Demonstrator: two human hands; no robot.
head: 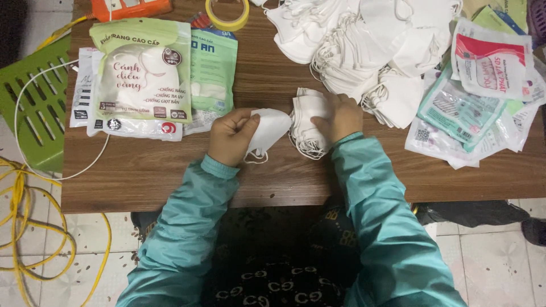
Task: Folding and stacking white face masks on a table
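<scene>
My left hand (pixel 230 136) grips a single white face mask (pixel 268 132) by its left edge, its ear loop hanging down. My right hand (pixel 339 116) rests on a small stack of white masks (pixel 306 122) standing on the wooden table (pixel 142 170), fingers pressed against the stack's right side. The single mask sits just left of the stack, nearly touching it. Both arms wear teal sleeves.
A large heap of loose white masks (pixel 369 45) fills the far middle. Green and white printed packets (pixel 142 74) lie far left, more empty packets (pixel 483 96) at the right. A yellow tape roll (pixel 227 14), a green crate (pixel 34 102) and yellow cable (pixel 23 227) sit around.
</scene>
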